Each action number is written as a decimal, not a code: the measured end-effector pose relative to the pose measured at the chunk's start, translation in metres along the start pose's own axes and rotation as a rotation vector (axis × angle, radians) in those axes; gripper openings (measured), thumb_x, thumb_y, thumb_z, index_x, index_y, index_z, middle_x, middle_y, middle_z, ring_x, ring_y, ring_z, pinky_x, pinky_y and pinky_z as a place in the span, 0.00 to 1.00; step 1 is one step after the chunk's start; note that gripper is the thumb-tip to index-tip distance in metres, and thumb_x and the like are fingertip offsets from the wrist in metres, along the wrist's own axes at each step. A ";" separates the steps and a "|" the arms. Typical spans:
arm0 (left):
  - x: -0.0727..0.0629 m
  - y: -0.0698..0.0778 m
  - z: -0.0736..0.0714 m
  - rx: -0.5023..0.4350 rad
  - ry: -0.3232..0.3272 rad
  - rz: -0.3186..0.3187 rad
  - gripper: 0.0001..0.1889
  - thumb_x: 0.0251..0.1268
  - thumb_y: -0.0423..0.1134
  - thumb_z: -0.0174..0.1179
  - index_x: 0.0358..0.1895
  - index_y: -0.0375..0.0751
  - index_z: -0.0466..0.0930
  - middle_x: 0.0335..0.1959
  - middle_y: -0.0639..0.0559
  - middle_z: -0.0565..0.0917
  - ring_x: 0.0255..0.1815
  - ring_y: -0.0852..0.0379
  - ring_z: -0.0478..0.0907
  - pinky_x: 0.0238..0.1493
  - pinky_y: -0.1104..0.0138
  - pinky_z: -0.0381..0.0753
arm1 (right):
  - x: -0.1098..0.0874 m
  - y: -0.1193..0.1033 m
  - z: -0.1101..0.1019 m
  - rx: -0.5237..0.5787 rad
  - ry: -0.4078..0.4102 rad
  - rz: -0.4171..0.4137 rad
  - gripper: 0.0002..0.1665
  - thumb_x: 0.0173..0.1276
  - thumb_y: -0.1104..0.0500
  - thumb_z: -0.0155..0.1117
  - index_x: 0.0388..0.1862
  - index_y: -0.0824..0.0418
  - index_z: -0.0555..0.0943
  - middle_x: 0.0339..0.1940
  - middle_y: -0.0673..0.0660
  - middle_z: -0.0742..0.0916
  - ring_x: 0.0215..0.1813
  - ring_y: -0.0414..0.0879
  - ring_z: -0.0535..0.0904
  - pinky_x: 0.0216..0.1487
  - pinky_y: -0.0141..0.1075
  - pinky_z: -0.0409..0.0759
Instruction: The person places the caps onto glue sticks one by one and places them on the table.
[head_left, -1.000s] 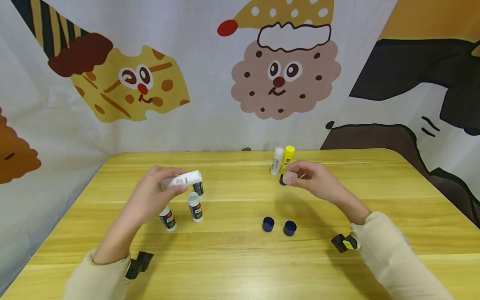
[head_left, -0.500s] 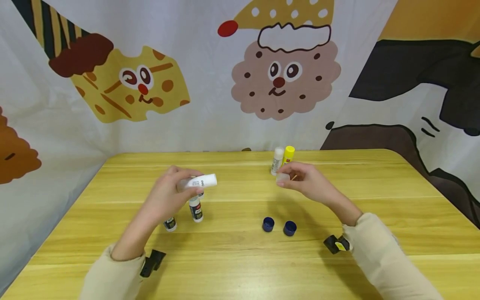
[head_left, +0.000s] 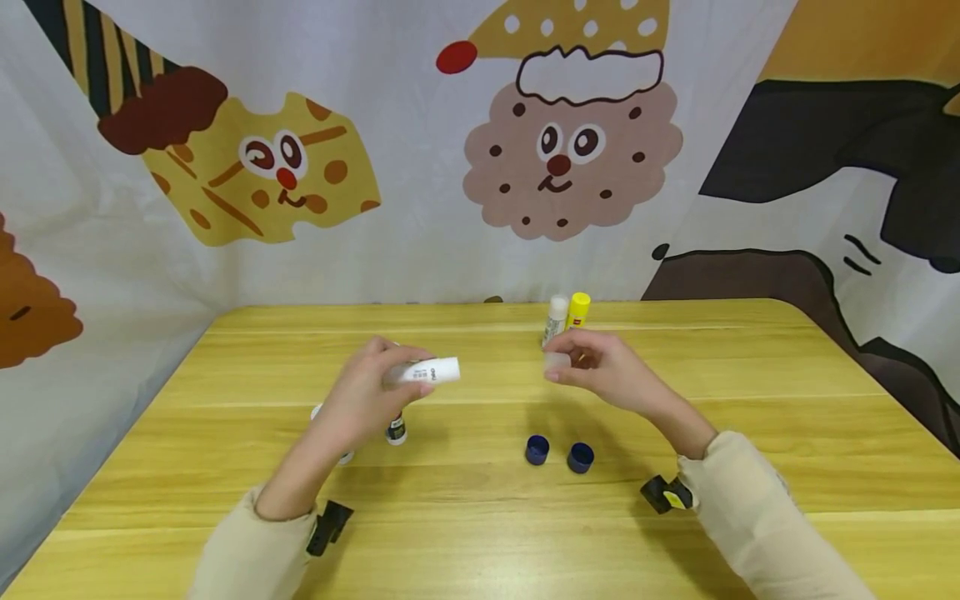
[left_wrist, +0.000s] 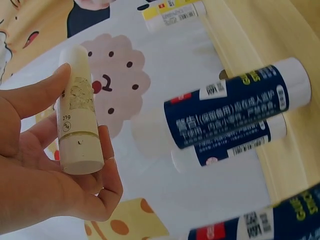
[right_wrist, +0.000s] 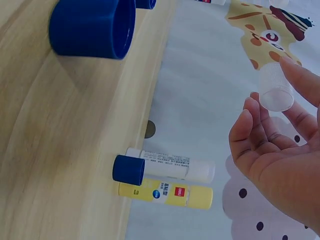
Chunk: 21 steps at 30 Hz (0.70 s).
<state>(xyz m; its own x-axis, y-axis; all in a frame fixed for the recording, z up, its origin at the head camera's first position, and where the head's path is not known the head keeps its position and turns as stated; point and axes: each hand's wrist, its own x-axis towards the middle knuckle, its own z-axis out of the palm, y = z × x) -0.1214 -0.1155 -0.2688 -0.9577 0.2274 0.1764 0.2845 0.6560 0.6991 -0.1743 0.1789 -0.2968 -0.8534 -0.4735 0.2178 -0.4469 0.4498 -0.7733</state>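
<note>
Pointing its exposed end toward 3 o'clock in the head view, a white 21g glue stick [head_left: 431,371] is held above the table [head_left: 450,533] by the left hand [head_left: 363,387], thumb and fingers closed about it. Straight along that axis, also at 3 o'clock, the right hand [head_left: 603,367] pinches a translucent cap [head_left: 557,361]; bare air separates cap and stick, so each hand is nearer to its own piece. Two navy caps [head_left: 537,450] rest at about 7 o'clock from the right hand, which is nearer to them than the left. In the left wrist view, the white 21g glue stick runs from 12 to 6 o'clock, thumb on one side and fingers on the other, with navy-labelled glue sticks [left_wrist: 237,102] at 3 o'clock from it; which end is its base, I cannot tell. In the right wrist view, the translucent cap hangs between thumb and fingers, its ribbed wall running roughly 12 to 6 o'clock and a round face turned toward 6; whether that face is open is unclear. A yellow glue stick [right_wrist: 165,193], a white-topped glue stick [right_wrist: 197,169] and another navy cap [right_wrist: 128,170] lie around 8 o'clock from it, well apart.
</note>
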 end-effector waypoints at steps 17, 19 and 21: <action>0.008 0.011 0.020 0.018 -0.030 0.054 0.16 0.55 0.34 0.64 0.49 0.40 0.80 0.40 0.44 0.74 0.38 0.50 0.70 0.36 0.61 0.73 | -0.001 -0.014 0.013 0.030 -0.036 -0.010 0.15 0.59 0.62 0.66 0.44 0.65 0.79 0.36 0.56 0.80 0.34 0.48 0.73 0.34 0.35 0.74; 0.008 0.012 0.022 0.018 -0.039 0.053 0.15 0.55 0.34 0.64 0.48 0.40 0.80 0.39 0.44 0.73 0.37 0.51 0.70 0.35 0.62 0.72 | -0.001 -0.015 0.015 0.030 -0.039 -0.017 0.15 0.58 0.62 0.67 0.44 0.65 0.79 0.36 0.55 0.80 0.34 0.48 0.73 0.35 0.35 0.75; 0.008 0.014 0.025 0.022 -0.045 0.050 0.15 0.55 0.35 0.64 0.48 0.41 0.81 0.39 0.45 0.73 0.37 0.51 0.70 0.35 0.62 0.72 | 0.000 -0.014 0.017 0.028 -0.043 -0.027 0.15 0.58 0.62 0.67 0.43 0.65 0.79 0.35 0.55 0.80 0.35 0.48 0.73 0.36 0.36 0.75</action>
<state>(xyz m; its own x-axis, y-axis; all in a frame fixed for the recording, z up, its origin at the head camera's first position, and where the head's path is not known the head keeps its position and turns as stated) -0.1245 -0.0868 -0.2747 -0.9395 0.2922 0.1787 0.3331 0.6584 0.6749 -0.1629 0.1597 -0.2959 -0.8288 -0.5173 0.2133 -0.4612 0.4157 -0.7839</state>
